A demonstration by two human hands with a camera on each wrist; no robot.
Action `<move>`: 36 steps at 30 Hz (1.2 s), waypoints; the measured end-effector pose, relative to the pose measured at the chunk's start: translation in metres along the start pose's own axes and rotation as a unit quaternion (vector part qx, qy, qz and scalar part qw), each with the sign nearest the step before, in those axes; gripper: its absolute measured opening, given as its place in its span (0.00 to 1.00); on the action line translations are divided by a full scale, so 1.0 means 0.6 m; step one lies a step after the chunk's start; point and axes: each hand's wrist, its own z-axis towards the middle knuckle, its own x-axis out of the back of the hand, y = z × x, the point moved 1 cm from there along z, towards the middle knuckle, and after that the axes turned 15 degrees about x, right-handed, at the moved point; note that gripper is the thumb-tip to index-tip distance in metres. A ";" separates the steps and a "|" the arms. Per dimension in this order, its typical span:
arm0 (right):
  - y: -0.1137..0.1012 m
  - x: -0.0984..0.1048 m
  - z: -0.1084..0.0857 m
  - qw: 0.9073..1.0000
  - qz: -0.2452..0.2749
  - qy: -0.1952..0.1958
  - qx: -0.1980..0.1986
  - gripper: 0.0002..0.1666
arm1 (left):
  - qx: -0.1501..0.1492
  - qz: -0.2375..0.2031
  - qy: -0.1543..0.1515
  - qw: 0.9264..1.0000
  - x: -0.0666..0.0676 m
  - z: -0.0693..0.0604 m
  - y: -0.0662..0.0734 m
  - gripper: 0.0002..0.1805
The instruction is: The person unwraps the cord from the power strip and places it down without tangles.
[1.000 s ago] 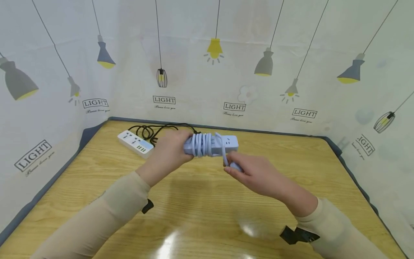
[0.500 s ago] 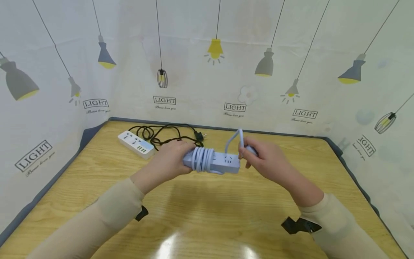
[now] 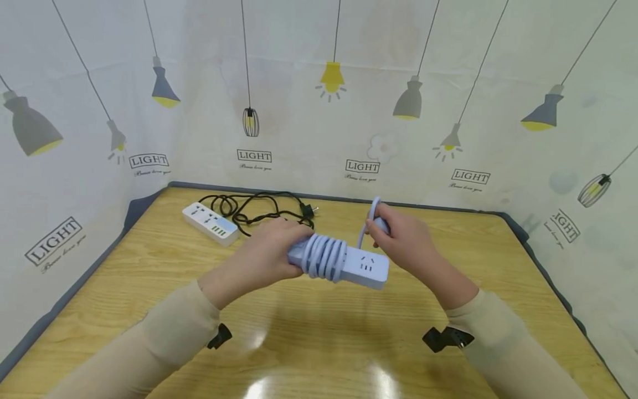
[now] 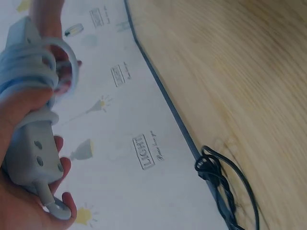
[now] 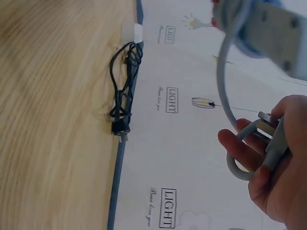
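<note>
A pale blue power strip (image 3: pixel 366 267) is held above the table, its cord (image 3: pixel 324 257) wound several times around the body. My left hand (image 3: pixel 264 252) grips its left end; in the left wrist view the fingers and thumb (image 4: pixel 24 108) wrap the strip and coils. To the right, my right hand (image 3: pixel 406 233) holds the plug (image 3: pixel 381 224) with a bend of cord. In the right wrist view the plug's metal prongs (image 5: pixel 264 129) show within the curled fingers, and a loose length of cord (image 5: pixel 223 81) runs from there up to the strip.
A white power strip (image 3: pixel 211 223) lies at the table's back left. Its tangled black cord (image 3: pixel 249 208) and black plug (image 3: pixel 307 210) lie beside it, partly behind my left hand. A printed fabric screen (image 3: pixel 309 127) stands along the back and sides of the wooden table (image 3: pixel 319 343).
My right hand passed from below the strip's right end up behind it, carrying the plug and cord. The strip came lower and nearer, its right end tilting down. The black plug came into view.
</note>
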 end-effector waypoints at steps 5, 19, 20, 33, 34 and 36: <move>0.007 -0.022 0.004 0.995 -0.087 -0.034 0.020 0.09 | 0.006 -0.043 0.020 0.999 0.007 0.004 0.008 0.29; -0.021 -0.073 -0.005 0.976 -0.129 -0.046 0.167 0.13 | 0.106 -0.097 0.036 0.989 0.025 0.020 0.012 0.26; -0.023 -0.072 -0.006 0.977 -0.123 -0.059 0.161 0.13 | 0.116 -0.097 0.041 0.988 0.027 0.021 0.009 0.27; -0.041 -0.043 -0.022 0.979 0.037 -0.065 0.191 0.12 | 0.165 -0.084 0.037 0.982 0.020 0.029 -0.037 0.29; -0.042 -0.039 -0.023 0.978 0.043 -0.055 0.195 0.12 | 0.169 -0.080 0.034 0.982 0.019 0.029 -0.039 0.29; -0.044 -0.032 -0.023 0.977 0.058 -0.038 0.201 0.12 | 0.175 -0.066 0.033 0.982 0.016 0.028 -0.044 0.29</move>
